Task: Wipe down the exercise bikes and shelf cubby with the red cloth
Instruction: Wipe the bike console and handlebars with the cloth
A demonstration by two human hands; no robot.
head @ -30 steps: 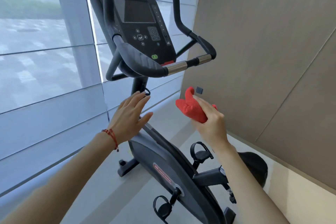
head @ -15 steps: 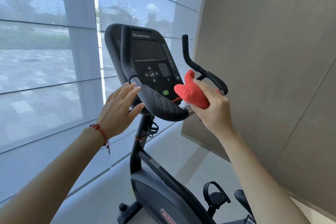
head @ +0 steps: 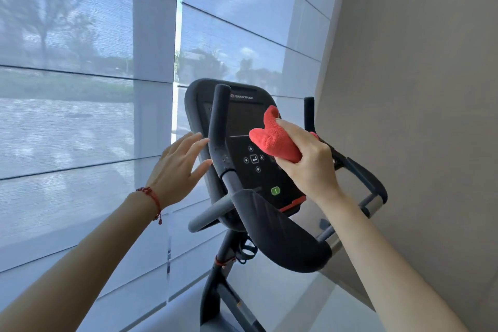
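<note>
Head view: the red cloth (head: 275, 140) is bunched in the right hand (head: 310, 162), fingers curled round it, against the bike console (head: 242, 143). Beside the console's left edge the left hand (head: 179, 164) is spread, holding nothing. Console buttons (head: 254, 158) could be triggered if pressed through the cloth.

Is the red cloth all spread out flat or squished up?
Squished up. The red cloth is bunched into folds in the right hand, not spread flat.
</note>
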